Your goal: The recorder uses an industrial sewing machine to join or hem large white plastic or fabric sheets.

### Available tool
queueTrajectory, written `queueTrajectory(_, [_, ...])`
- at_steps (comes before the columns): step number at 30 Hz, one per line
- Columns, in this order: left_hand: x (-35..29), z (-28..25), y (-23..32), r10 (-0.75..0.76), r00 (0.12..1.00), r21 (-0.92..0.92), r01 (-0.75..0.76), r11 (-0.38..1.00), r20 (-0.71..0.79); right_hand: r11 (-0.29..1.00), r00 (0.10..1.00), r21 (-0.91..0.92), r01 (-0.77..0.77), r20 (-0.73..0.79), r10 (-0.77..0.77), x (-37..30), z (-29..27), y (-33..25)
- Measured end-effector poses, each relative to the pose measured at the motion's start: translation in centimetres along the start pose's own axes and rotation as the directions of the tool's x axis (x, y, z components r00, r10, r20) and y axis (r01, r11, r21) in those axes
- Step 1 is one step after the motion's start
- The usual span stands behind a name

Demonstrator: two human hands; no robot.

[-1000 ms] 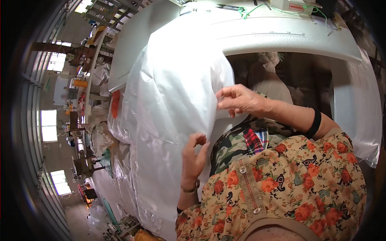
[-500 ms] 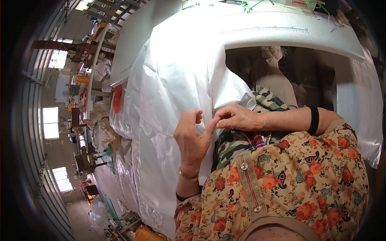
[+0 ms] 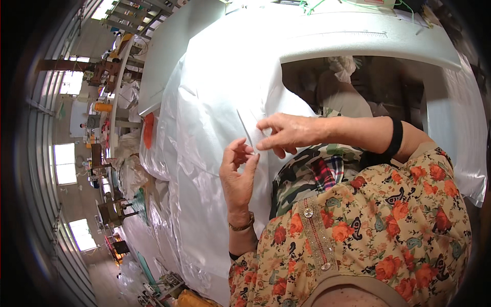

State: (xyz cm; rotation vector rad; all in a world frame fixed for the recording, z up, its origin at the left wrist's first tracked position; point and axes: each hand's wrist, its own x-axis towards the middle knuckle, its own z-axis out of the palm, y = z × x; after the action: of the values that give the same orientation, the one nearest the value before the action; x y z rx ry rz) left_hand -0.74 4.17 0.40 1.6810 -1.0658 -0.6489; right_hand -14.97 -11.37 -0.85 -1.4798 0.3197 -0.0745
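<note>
A large white plastic-looking sheet [image 3: 204, 133] drapes over the table edge and down across my lap, with soft creases. My left hand [image 3: 238, 171] is raised in front of it, fingers curled and thumb drawn close to them. From its fingertips a thin dark line [image 3: 244, 124] runs up over the sheet; I cannot tell whether it is a slim strip, a tool or a fold. Just to the right, my right hand [image 3: 291, 134] reaches across with fingers apart, its index tip near the left fingertips. Nothing shows in the right hand.
The white tabletop [image 3: 353, 41] curves across the far side, with a dark gap [image 3: 394, 87] below it and a knotted white bundle [image 3: 341, 69] inside. Green string [image 3: 308, 7] lies at the far edge. Sewing machines [image 3: 105, 71] and heaped plastic sheeting [image 3: 153, 204] stand along the left.
My hands have come out of a close fingertip pinch. The right hand has risen and opened its fingers; the left fingers have curled inward. The thin dark line has appeared above the left hand.
</note>
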Motion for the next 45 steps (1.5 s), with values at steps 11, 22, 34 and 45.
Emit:
queueTrajectory(11, [1.9, 0.9, 2.8, -0.033, 0.966, 0.285, -0.044, 0.958, 0.258, 0.676, 0.881, -0.587, 0.445, 0.422, -0.214, -2.2, 6.0, 0.8])
queueTrajectory(22, [1.9, 0.8, 0.7, -0.029, 0.994, 0.151, 0.013, 0.988, 0.106, 0.991, 0.849, -0.057, 0.118, -0.512, -0.131, -3.3, 2.1, 5.5])
queueTrajectory(34, [1.5, 0.2, 0.1, -0.069, 0.987, -0.09, 0.083, 0.993, 0.147, 0.9, 0.905, -0.169, 0.403, -0.074, -0.419, -3.5, 4.7, 1.7])
queueTrajectory(45, [1.1, 1.4, -0.4, -0.192, 0.963, -0.35, 0.248, 0.903, 0.188, 0.66, 0.867, -0.606, 0.444, 0.106, -0.486, -1.7, 6.7, 2.9])
